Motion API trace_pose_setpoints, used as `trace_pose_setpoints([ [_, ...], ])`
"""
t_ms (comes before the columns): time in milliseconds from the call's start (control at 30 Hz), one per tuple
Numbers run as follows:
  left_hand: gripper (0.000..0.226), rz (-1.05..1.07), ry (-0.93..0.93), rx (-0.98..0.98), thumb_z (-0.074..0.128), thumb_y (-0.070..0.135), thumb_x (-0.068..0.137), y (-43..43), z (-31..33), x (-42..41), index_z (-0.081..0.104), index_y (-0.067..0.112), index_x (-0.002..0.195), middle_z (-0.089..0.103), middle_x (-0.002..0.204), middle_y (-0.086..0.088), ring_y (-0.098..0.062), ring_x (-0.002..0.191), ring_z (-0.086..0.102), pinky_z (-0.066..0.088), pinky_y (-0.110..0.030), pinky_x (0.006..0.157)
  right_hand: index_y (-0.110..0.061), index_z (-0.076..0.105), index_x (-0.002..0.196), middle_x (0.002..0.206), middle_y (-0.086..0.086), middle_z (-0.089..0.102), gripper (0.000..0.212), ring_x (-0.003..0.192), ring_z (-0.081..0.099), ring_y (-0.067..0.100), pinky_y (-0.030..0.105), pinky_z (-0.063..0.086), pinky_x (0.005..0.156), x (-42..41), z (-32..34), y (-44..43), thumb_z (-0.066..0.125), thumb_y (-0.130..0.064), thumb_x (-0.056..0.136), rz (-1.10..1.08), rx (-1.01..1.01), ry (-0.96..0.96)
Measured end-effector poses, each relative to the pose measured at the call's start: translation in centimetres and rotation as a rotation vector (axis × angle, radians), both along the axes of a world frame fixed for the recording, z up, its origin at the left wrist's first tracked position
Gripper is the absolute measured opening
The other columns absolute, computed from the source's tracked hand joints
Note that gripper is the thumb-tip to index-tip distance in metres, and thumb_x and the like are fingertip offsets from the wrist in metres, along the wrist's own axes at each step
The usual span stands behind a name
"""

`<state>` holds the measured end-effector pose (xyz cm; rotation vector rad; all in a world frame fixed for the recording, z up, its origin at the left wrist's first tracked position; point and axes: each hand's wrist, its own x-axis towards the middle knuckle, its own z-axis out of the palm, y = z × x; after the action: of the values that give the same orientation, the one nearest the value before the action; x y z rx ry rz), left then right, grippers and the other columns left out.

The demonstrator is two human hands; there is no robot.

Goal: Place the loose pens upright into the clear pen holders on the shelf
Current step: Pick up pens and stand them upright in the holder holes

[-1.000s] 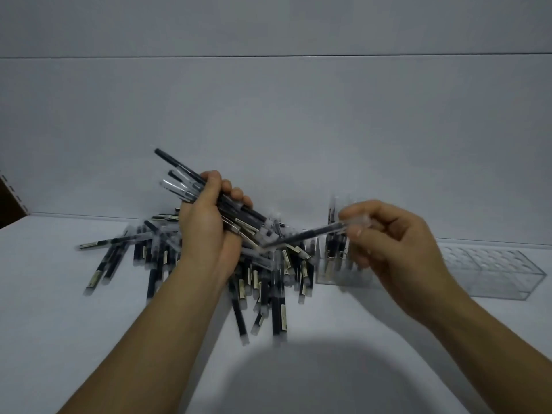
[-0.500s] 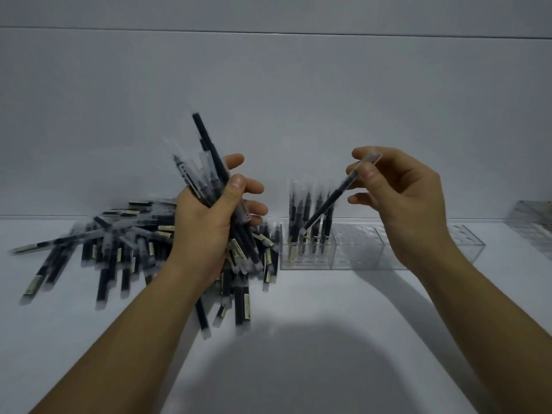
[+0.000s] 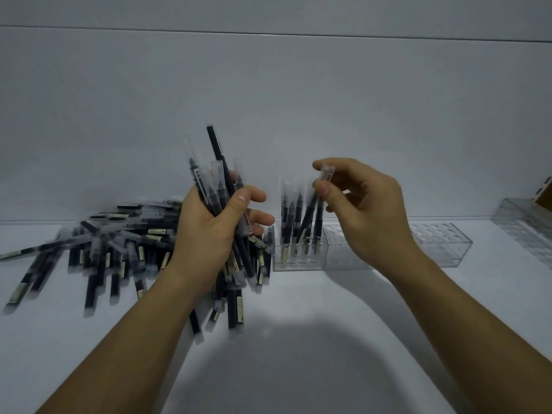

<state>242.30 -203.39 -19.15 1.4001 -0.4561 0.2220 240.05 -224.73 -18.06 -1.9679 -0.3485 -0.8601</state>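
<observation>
We're early on: a few pens (image 3: 288, 216) stand in the left end of the holder (image 3: 442, 249), w/ most holes bare. Right hand (image 3: 367, 210) pinches one pen (image 3: 313, 204) near its cap, tilted, tip just above that filled end. Left hand (image 3: 209, 234) grips a bundle (image 3: 218, 180) left of the holder. The pile (image 3: 119, 243) further left means lots remain, and the 2nd holder (image 3: 525, 225) to the right looks empty.

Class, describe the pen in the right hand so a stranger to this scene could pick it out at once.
Find the long clear pen holder on the white shelf, right of the pen pile. Dark pens stand upright at its left end, with the right hand above them. The pen you want is pinched by its clear cap in that hand and, unlike its neighbours, leans.
</observation>
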Motion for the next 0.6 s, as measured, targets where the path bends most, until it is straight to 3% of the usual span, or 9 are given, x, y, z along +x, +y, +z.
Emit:
trace_pose_setpoints([
  [133, 0.018, 0.004, 0.031, -0.043, 0.056, 0.012, 0.098, -0.3, 0.1, -0.1, 0.055, 0.0, 0.112, 0.064, 0.093, -0.01, -0.032, 0.074, 0.075, 0.062, -0.041, 0.066, -0.018, 0.064, 0.122, 0.084, -0.011, 0.064, 0.031, 0.079, 0.067, 0.01, 0.018, 0.056, 0.073, -0.2, -0.1, 0.8, 0.074, -0.011, 0.093, -0.045, -0.133, -0.063],
  [600, 0.012, -0.074, 0.06, 0.033, 0.054, 0.01, 0.099, -0.6, 0.1, -0.9, 0.059, 0.007, 0.11, 0.075, 0.095, -0.009, -0.03, 0.086, 0.076, 0.063, -0.039, 0.073, -0.015, 0.071, 0.118, 0.091, -0.004, 0.068, 0.028, 0.072, 0.063, 0.008, 0.019, 0.055, 0.071, -0.2, -1.6, 1.2, 0.078, -0.015, 0.09, -0.17, -0.326, -0.165],
])
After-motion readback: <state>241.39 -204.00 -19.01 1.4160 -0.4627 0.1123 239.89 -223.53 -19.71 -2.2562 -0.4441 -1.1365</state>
